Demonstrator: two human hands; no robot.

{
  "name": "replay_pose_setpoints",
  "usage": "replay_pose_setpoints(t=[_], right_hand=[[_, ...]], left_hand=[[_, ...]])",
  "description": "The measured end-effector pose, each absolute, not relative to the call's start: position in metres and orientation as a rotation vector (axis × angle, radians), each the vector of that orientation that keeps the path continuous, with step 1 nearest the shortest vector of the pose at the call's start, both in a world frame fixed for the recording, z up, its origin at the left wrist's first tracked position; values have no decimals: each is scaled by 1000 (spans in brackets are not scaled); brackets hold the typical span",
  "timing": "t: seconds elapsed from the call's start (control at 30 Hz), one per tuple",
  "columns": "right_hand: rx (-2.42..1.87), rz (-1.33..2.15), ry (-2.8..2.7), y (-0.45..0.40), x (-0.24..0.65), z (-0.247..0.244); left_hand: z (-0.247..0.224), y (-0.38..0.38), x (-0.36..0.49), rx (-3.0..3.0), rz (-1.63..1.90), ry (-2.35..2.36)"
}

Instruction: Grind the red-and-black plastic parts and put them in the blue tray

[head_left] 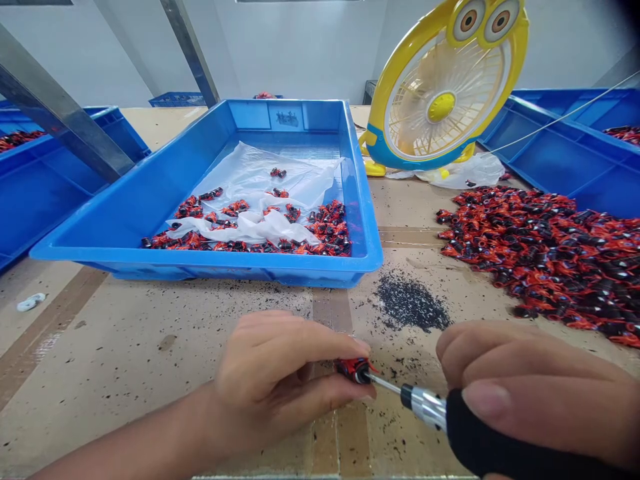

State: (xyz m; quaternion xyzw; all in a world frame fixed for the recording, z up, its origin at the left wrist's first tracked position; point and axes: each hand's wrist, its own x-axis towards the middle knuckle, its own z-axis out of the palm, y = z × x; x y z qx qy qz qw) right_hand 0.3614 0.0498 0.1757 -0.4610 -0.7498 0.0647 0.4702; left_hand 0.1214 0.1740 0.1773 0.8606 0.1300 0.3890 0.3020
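Between the thumb and fingers of my left hand (280,363) is a small red-and-black part (356,369), held just above the cardboard-covered table. My right hand (540,383) is wrapped round the black body of an electric screwdriver (427,407) with a silver collar. Its thin metal bit points left and meets the dark end of the part; how deep the tip sits is hidden. To the right lies a large pile of similar red-and-black parts (540,247). A heap of fine black crumbs (413,301) lies just beyond my hands.
A blue tray (210,261) ahead holds a white plastic sheet (250,173) and several such parts. A yellow fan (441,107) stands behind, right of the tray. More blue bins (560,150) flank the table (125,360). A metal post (65,107) slants at left.
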Motion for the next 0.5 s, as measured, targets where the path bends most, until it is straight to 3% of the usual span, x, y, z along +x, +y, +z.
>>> replay_pose_setpoints(t=[0.27,0.5], right_hand=[[-992,343,-1998,53,372,189],[-1235,163,-1704,56,345,189]], left_hand=[[178,171,122,2297,1013,346],[179,173,124,2296,992,345]])
